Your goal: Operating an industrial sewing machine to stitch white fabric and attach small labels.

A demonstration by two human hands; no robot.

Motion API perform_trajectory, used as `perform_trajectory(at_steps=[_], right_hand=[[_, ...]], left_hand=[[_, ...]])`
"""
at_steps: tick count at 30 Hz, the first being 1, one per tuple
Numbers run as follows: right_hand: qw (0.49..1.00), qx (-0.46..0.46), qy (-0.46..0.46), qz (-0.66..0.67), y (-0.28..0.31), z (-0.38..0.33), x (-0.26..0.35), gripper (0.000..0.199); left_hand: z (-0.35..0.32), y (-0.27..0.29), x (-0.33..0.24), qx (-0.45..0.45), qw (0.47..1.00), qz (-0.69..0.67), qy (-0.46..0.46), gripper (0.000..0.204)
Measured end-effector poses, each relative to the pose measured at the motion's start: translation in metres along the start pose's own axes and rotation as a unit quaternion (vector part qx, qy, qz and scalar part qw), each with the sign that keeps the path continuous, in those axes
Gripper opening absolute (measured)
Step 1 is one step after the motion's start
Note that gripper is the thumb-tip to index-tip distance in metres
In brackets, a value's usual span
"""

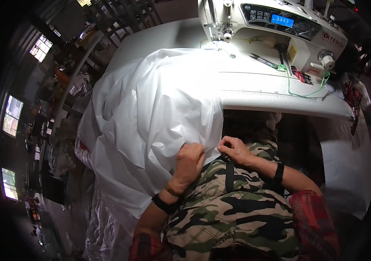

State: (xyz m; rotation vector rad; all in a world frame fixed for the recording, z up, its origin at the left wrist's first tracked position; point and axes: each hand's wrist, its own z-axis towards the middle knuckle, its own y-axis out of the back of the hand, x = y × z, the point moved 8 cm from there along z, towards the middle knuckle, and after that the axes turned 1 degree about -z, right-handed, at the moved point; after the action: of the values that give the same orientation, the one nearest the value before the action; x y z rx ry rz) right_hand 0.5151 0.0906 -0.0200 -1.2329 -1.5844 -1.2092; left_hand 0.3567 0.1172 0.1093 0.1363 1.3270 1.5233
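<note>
Left hand: fingers curled closed on white cloth. Right hand: thumb and forefinger pinched on cloth's edge. Cloth: draped over table's front edge, hanging down. Sewing machine: on table, set back from front edge.

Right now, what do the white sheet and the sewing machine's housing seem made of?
White sheet: thin synthetic fabric or plastic film, slightly glossy; its crisp creases catch the light.
Sewing machine's housing: probably painted metal, possibly plastic; its smooth, even white finish leaves that open.
</note>
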Motion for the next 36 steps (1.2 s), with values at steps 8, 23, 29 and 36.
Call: perform_trajectory(at_steps=[8, 23, 29, 36], right_hand=[[0.974, 0.038, -0.042, 0.219, -0.022, 0.017, -0.008, 0.031], [0.929, -0.251, 0.139, -0.234, 0.067, -0.078, 0.085, 0.026], [0.994, -0.054, 0.008, 0.091, 0.032, -0.035, 0.078, 0.035], [0.985, 0.047, -0.086, 0.139, -0.021, 0.003, 0.069, 0.026]], left_hand=[[0.006, 0.018, 0.005, 0.016, 0.999, -0.024, 0.021, 0.010], [0.001, 0.026, 0.014, 0.033, 0.989, -0.113, 0.089, 0.014], [0.002, 0.038, 0.005, -0.036, 0.985, -0.150, 0.073, 0.015], [0.015, 0.062, 0.001, -0.042, 0.977, -0.189, 0.091, 0.009]])
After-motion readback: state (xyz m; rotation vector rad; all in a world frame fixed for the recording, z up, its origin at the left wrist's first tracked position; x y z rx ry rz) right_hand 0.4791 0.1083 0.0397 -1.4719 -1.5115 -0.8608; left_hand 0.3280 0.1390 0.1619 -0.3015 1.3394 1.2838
